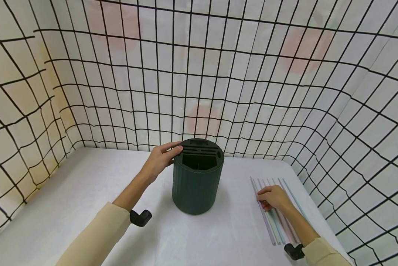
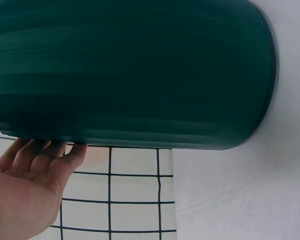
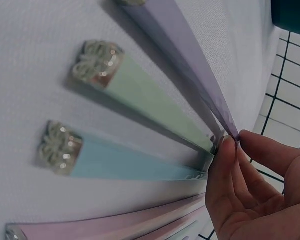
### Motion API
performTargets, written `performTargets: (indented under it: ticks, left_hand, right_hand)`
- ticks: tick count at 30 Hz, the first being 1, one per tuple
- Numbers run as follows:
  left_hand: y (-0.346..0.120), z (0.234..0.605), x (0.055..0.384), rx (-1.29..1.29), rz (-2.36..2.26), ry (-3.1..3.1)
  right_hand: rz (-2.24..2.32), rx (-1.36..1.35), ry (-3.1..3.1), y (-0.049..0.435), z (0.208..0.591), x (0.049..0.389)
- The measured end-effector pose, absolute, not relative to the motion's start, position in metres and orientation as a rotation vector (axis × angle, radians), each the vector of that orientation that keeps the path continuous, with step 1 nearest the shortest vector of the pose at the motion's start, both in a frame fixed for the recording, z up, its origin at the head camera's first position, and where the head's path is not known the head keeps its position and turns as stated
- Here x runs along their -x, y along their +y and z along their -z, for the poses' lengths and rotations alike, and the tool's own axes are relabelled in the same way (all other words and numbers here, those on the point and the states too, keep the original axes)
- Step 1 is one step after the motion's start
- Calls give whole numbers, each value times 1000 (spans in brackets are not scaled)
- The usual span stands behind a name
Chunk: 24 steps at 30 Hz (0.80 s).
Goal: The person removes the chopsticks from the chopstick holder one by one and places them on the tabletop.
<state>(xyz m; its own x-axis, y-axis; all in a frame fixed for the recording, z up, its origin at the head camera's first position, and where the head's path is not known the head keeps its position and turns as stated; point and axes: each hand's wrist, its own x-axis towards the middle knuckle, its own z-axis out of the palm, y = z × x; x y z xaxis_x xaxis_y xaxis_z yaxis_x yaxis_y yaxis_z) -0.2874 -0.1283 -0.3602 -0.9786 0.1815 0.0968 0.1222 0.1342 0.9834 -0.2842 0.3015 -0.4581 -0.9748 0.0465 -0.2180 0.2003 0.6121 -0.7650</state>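
A dark green ribbed utensil holder [image 1: 196, 192] stands upright on the white table, with slots and a larger opening in its top. My left hand [image 1: 159, 159] grips its upper left rim, thumb on top and fingers along the side; in the left wrist view the holder's wall [image 2: 140, 75] hides part of the fingers. At the right, my right hand [image 1: 274, 197] pinches a purple chopstick [image 3: 185, 55] between thumb and index finger. Beside it lie a green chopstick [image 3: 145, 105], a blue chopstick [image 3: 125, 156] and pink ones [image 3: 80, 225], with silvery ornaments on their ends.
Black wire mesh [image 1: 202, 88] encloses the table at the back and both sides, with pale cloth behind it. The white tabletop [image 1: 119, 173] extends left of the holder and between the holder and the chopsticks.
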Motion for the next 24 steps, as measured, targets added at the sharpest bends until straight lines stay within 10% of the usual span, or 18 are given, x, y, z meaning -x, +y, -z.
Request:
performTargets:
  ticks: [24]
  left_hand:
    - [-131, 351, 286, -310, -1963, 2348]
  right_hand:
    - [1299, -111, 2716, 296, 438, 283]
